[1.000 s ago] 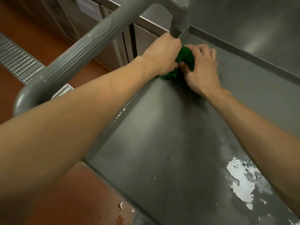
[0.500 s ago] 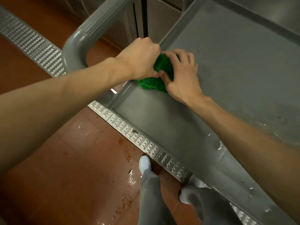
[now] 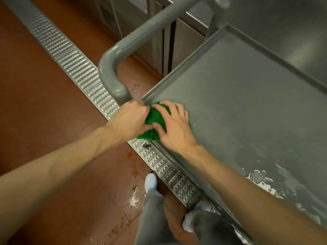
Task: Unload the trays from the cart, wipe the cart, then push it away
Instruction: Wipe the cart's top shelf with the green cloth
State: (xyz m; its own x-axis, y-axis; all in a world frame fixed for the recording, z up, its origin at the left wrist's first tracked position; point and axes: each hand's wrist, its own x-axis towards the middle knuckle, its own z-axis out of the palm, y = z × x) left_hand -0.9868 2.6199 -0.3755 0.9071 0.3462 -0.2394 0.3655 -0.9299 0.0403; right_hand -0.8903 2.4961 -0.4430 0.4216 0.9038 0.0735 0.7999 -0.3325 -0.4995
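**Wiping step, near corner of the cart**

Nearest, at the bottom edge: grey trouser legs (image 3: 154, 218) and pale shoes (image 3: 151, 181) planted on the red-brown floor (image 3: 44, 138), astride a perforated drain grate (image 3: 77, 66) running diagonally under the cart's near edge; scattered wet splashes on the floor beside the feet.

Further in, both forearms reaching forward to the near-left corner of the cart shelf (image 3: 238, 103); left hand (image 3: 129, 121) curled closed, fingers clamped on the side of a bunched green cloth (image 3: 155, 119); right hand (image 3: 175, 126) laid over the cloth from the other side, fingers spread and pressing down, thumb tucked against the fabric; cloth sitting right in the corner, partly lapping over the raised rim (exact fold hidden under the palms).

To the right on the shelf, a pale wet smear with white flecks (image 3: 261, 181), well apart from the cloth and plainly not yet cleaned; no trays visible on this shelf, so unloading judged done and wiping under way.

Beyond the hands, the grey handle bar (image 3: 113, 75) curving up from the corner; behind it, stainless cabinet fronts (image 3: 185, 38).

Next move, as a judgement: regather the cloth into a flat pad, then sweep rightward along the near rim to the smear with firm downward pressure; risk of merely spreading the residue unless the cloth is refolded to a clean face; pushing away only once the shelf is dry.
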